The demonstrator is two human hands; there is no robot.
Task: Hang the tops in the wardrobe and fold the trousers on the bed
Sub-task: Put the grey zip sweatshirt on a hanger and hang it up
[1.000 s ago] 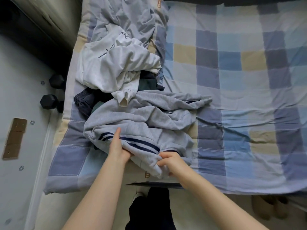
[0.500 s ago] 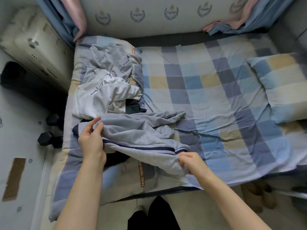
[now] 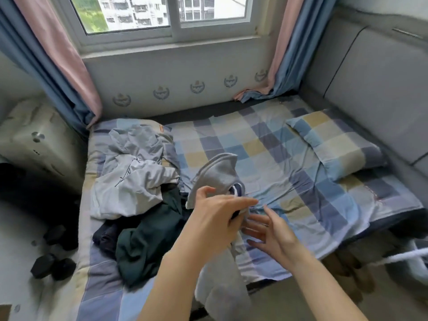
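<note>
Holding grey garment (image 3: 217, 174) up over bed (image 3: 266, 158) in our left hand (image 3: 215, 218), fingers curled round fabric, rest hanging toward floor. Our right hand (image 3: 271, 232) just beside it, fingers spread, gripping nothing. White top (image 3: 129, 188), dark green garment (image 3: 148, 239) heaped on bed's left.

A checked pillow (image 3: 335, 144) lies near the curtained window (image 3: 162, 12); dumbbells (image 3: 53, 265) sit on the floor.

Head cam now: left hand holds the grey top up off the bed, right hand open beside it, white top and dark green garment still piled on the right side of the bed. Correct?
One error: the head view shows the white top and dark green garment piled on the left side of the bed, not the right. The rest holds: the left hand holds the grey top up, and the right hand is open beside it.
</note>
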